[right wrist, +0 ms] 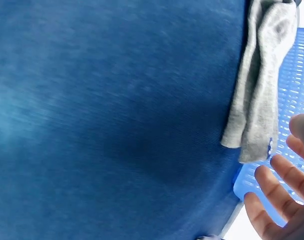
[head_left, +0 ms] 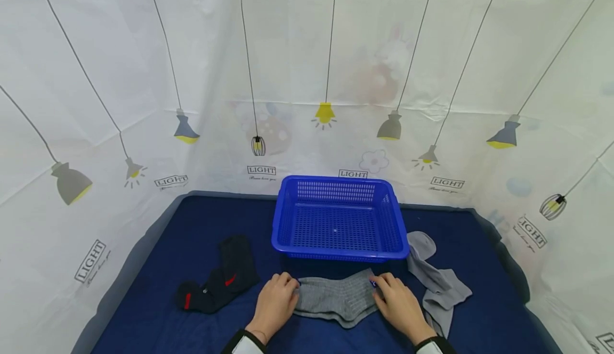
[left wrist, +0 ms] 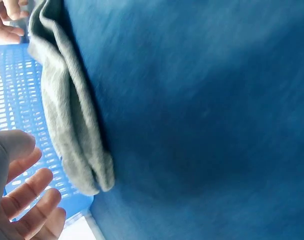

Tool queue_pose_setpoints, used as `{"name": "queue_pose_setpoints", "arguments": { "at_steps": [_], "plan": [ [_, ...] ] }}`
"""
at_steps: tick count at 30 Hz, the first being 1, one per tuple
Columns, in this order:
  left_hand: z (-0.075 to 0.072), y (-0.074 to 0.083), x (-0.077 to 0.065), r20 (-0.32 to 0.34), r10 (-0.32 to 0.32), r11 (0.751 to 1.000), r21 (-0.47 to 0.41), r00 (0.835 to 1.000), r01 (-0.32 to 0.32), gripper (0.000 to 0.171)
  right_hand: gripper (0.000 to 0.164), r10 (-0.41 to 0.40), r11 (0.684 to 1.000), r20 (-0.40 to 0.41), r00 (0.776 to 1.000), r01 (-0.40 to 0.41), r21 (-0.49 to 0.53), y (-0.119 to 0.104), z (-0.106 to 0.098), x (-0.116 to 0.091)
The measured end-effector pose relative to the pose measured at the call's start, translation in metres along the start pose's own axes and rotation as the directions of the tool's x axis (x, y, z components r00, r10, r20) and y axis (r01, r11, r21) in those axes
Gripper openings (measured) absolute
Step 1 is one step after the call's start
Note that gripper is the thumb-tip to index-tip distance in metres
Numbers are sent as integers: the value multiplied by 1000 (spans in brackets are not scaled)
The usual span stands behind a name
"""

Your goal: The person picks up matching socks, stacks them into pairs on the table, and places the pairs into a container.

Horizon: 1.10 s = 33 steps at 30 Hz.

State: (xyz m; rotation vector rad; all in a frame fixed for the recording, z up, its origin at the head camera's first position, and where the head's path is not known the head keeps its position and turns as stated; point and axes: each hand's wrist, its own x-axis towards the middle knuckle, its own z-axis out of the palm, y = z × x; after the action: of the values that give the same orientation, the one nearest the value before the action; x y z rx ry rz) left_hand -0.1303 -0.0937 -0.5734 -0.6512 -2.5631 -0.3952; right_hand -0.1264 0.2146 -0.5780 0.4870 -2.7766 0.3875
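A pair of grey socks (head_left: 333,298) lies flat on the dark blue cloth, one mostly over the other, between the two hands. My left hand (head_left: 274,302) is at the left end of the pair; in the left wrist view its loosely bent fingers (left wrist: 31,192) stand apart from the fabric. At the opposite end is my right hand (head_left: 402,305), beside a small blue mark. The right wrist view has its fingers (right wrist: 277,192) spread and relaxed, close to the sock ends (right wrist: 257,135) without gripping them; whether a fingertip touches cannot be told.
Behind the grey pair stands a blue plastic basket (head_left: 336,252) with nothing in it. Black socks (head_left: 240,263) with red marks lie to the left. Lighter grey socks (head_left: 438,282) are strewn loosely on the right. A white printed curtain (head_left: 307,66) surrounds the blue cloth (head_left: 192,226).
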Motion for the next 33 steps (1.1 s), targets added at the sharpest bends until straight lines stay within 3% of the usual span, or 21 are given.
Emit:
{"name": "queue_pose_setpoints", "arguments": {
  "at_steps": [11,24,33],
  "plan": [
    [13,-4,-15,30,-55,998,12,998,55,24,38,20,999,8,1000,-21,40,2,13,-7],
    [24,-6,-14,38,-35,999,38,999,34,24,34,78,995,71,994,-82,62,1,21,2],
    [28,-5,-15,59,-46,999,20,997,45,22,28,19,999,14,1000,-20,40,-3,26,-4]
  ]
}}
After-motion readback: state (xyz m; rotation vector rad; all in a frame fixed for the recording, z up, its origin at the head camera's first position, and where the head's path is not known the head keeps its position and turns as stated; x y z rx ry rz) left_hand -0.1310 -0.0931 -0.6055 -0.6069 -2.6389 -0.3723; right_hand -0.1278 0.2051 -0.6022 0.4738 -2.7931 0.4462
